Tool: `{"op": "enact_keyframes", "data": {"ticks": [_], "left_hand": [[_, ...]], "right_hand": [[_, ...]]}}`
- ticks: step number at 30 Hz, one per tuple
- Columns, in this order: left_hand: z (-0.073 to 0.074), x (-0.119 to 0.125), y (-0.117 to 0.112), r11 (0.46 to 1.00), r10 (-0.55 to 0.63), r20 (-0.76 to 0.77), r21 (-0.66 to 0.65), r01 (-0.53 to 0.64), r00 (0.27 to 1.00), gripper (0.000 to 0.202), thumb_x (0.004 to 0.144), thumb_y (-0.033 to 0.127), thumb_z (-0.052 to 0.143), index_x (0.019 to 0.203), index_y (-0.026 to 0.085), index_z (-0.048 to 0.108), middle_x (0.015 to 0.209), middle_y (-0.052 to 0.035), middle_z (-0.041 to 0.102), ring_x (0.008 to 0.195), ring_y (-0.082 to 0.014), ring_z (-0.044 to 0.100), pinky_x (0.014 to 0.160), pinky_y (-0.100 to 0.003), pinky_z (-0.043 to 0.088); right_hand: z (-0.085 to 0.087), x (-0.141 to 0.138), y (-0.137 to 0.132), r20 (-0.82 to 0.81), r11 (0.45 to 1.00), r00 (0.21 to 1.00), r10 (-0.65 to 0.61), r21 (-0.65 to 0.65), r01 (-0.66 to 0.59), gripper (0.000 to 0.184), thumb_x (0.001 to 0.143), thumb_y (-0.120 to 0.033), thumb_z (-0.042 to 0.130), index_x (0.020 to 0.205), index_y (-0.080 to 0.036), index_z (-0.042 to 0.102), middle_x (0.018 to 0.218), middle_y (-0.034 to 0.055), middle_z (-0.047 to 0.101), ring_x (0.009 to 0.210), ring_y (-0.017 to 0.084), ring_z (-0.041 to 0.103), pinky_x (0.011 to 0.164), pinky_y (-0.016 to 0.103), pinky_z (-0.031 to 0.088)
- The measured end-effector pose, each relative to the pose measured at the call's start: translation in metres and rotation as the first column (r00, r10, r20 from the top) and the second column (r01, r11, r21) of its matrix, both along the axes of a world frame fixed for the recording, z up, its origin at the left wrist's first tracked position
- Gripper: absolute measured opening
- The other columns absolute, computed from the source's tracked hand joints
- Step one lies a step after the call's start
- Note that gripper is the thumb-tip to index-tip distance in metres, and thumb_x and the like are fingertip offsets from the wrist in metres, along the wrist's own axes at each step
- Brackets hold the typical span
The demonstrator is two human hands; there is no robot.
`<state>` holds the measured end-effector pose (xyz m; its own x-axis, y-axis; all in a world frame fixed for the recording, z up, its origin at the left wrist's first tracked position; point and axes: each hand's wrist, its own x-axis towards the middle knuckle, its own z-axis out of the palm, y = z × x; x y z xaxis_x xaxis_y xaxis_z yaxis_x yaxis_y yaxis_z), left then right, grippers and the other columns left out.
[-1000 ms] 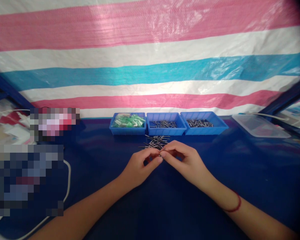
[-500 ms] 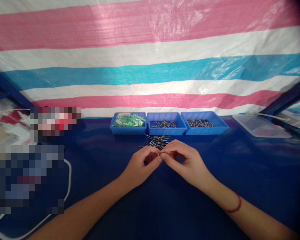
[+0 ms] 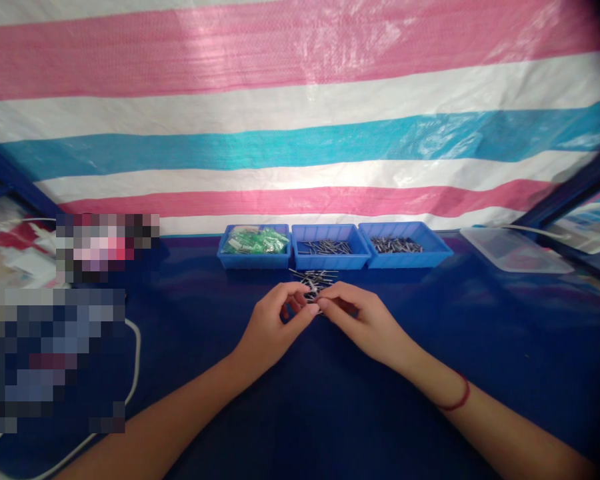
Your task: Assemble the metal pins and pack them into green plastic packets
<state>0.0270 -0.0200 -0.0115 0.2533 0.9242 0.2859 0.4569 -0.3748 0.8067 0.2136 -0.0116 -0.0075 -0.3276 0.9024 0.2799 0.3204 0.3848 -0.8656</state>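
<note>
Our left hand (image 3: 273, 323): thumb and finger apart | our right hand (image 3: 367, 323): fingertips together, load unclear | pins (image 3: 325, 275) heaped beyond

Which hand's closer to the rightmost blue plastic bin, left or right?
Right. The right hand is in front of the rightmost blue plastic bin, slightly to its left; the left hand is also in front but farther left, beyond the right hand.
</note>
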Motion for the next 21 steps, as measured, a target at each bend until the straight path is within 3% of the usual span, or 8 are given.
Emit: {"op": "enact_keyframes", "data": {"ticks": [3,6,9,13,16,21], "left_hand": [[0.002,-0.006,0.006,0.989,0.023,-0.161,0.150,0.002,0.987,0.023,0.089,0.030,0.054,0.110,0.020,0.056,0.095,-0.0043,0.065,0.087,-0.0178,0.060,0.080,-0.032,0.048],[0.002,-0.013,0.013,0.964,0.042,-0.326,0.261,0.047,0.944,0.022,0.091,0.030,0.052,0.108,0.019,0.060,0.104,-0.0078,0.064,0.100,-0.0228,0.057,0.091,-0.039,0.044],[-0.002,-0.015,0.016,0.963,0.053,-0.429,0.261,0.068,0.902,0.028,0.091,0.033,0.052,0.113,0.018,0.061,0.112,-0.0101,0.062,0.108,-0.0255,0.053,0.093,-0.042,0.042],[-0.006,-0.013,0.014,0.964,-0.007,-0.513,0.223,0.141,0.858,0.032,0.090,0.035,0.053,0.119,0.022,0.062,0.121,-0.0098,0.059,0.115,-0.0266,0.050,0.095,-0.043,0.041],[-0.008,-0.013,0.013,0.962,-0.030,-0.558,0.209,0.175,0.829,0.026,0.090,0.031,0.054,0.114,0.028,0.066,0.122,-0.0066,0.059,0.114,-0.0257,0.051,0.094,-0.043,0.040],[-0.009,-0.013,0.014,0.957,-0.044,-0.555,0.214,0.194,0.831,0.021,0.092,0.030,0.054,0.106,0.028,0.070,0.114,-0.0055,0.062,0.106,-0.0224,0.054,0.090,-0.038,0.041]], "right_hand": [[-0.001,0.009,0.012,-0.188,0.972,0.961,-0.202,-0.162,0.172,0.024,0.085,-0.041,0.059,0.082,-0.018,0.066,0.063,-0.0010,0.057,0.055,0.011,0.050,0.051,0.023,0.039],[-0.002,0.027,0.031,-0.357,0.900,0.831,-0.428,-0.252,0.355,0.024,0.079,-0.042,0.065,0.076,-0.018,0.065,0.054,-0.0036,0.052,0.047,0.008,0.045,0.044,0.021,0.036],[-0.004,0.049,0.051,-0.443,0.810,0.679,-0.586,-0.300,0.504,0.023,0.073,-0.039,0.070,0.070,-0.017,0.064,0.054,-0.0036,0.051,0.045,0.007,0.043,0.040,0.019,0.034],[-0.007,0.065,0.062,-0.472,0.755,0.592,-0.653,-0.349,0.555,0.026,0.073,-0.042,0.067,0.077,-0.016,0.067,0.056,-0.0033,0.050,0.042,0.006,0.039,0.035,0.018,0.028],[-0.004,0.059,0.056,-0.462,0.779,0.627,-0.627,-0.380,0.499,0.026,0.076,-0.042,0.064,0.081,-0.016,0.068,0.058,-0.0031,0.050,0.043,0.006,0.039,0.036,0.018,0.027],[0.003,0.040,0.037,-0.312,0.870,0.819,-0.482,-0.284,0.404,0.025,0.081,-0.040,0.059,0.081,-0.016,0.066,0.062,-0.0020,0.052,0.048,0.007,0.042,0.042,0.019,0.031]]}}
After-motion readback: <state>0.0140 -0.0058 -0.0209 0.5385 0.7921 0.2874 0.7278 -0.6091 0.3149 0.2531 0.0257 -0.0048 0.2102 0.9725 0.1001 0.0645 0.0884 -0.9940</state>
